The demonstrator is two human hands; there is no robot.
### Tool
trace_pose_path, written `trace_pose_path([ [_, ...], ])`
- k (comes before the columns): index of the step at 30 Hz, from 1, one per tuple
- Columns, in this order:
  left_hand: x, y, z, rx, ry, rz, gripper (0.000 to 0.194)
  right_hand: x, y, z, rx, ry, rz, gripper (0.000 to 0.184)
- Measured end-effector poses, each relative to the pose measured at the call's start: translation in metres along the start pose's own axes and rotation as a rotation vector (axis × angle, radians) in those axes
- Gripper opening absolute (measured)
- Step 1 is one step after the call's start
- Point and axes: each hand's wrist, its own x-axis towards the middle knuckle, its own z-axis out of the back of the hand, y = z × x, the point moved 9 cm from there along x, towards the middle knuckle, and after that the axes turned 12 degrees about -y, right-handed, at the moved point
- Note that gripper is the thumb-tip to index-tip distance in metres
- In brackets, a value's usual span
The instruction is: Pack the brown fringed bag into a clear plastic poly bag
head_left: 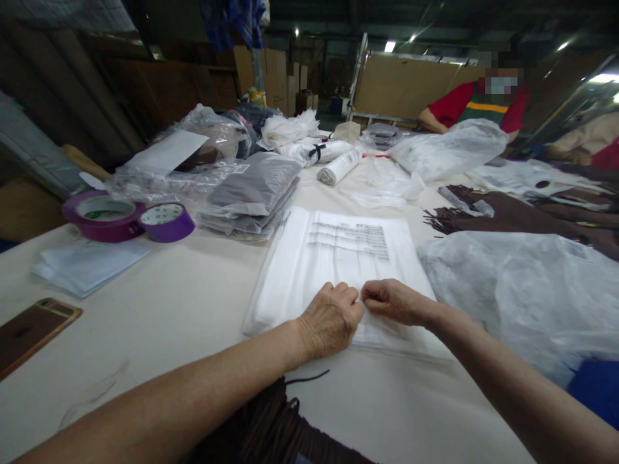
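Note:
A flat stack of white translucent plastic bags (290, 277) with printed dark text lies in front of me on the table. Both my hands are at its near part, close together. My left hand (333, 319) has its fingers curled down and closed at the top bag. My right hand (394, 301) meets it from the right, thumb and fingers pinched on the plastic of the bag. The fingertips are partly hidden, so how much plastic each holds does not show. Dark brown fringed fabric (290, 428) lies at the near edge, below my left forearm.
Purple tape rolls (167, 222), folded pale sheets (89, 264) and a phone (36, 332) lie left. Bagged grey garments (256, 187) are stacked behind. Loose clear plastic (522, 290) and brown fringed fabric (541, 216) occupy the right. A person in a red-sleeved top (452, 106) is across the table.

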Motion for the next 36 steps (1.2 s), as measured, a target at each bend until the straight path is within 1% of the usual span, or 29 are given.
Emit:
trace_pose_path([
  [3, 0.003, 0.0, -0.001, 0.016, -0.014, 0.079, 0.017, -0.003, 0.0, 0.004, 0.005, -0.059, 0.002, 0.009],
  [5, 0.006, 0.003, -0.002, 0.015, -0.015, 0.114, 0.019, -0.011, 0.002, 0.01, 0.014, -0.12, -0.002, 0.016],
  [7, 0.008, 0.005, -0.003, -0.005, -0.01, 0.124, 0.018, -0.025, 0.004, 0.015, 0.028, -0.195, -0.016, 0.028],
  [9, 0.009, 0.008, -0.004, -0.031, -0.005, 0.135, 0.017, -0.042, 0.005, 0.02, 0.062, -0.295, -0.032, 0.035],
  [12, 0.01, 0.014, -0.005, -0.064, 0.0, 0.173, 0.014, -0.067, 0.007, 0.022, 0.08, -0.457, -0.009, 0.036],
  [15, 0.01, 0.017, -0.004, -0.083, -0.002, 0.208, 0.011, -0.079, 0.007, 0.015, 0.035, -0.536, 0.025, 0.037],
  [18, 0.009, 0.016, -0.001, -0.087, -0.003, 0.224, 0.008, -0.078, 0.004, 0.011, 0.036, -0.552, 0.004, 0.031],
  [21, 0.007, 0.016, 0.0, -0.085, 0.001, 0.235, 0.007, -0.072, 0.007, 0.014, 0.024, -0.56, 0.018, 0.026],
  [25, 0.006, 0.016, -0.001, -0.082, 0.005, 0.248, 0.007, -0.068, 0.018, 0.016, -0.148, -0.555, 0.118, 0.021],
  [32, 0.005, 0.015, -0.004, -0.111, 0.025, 0.257, 0.008, -0.068, 0.03, 0.009, -0.395, -0.529, 0.251, 0.022],
  [35, 0.005, 0.015, -0.004, -0.136, 0.028, 0.266, 0.009, -0.067, 0.034, 0.005, -0.499, -0.546, 0.318, 0.018],
  [36, 0.004, 0.015, -0.003, -0.147, 0.029, 0.269, 0.007, -0.066, 0.035, 0.004, -0.527, -0.56, 0.336, 0.018],
])
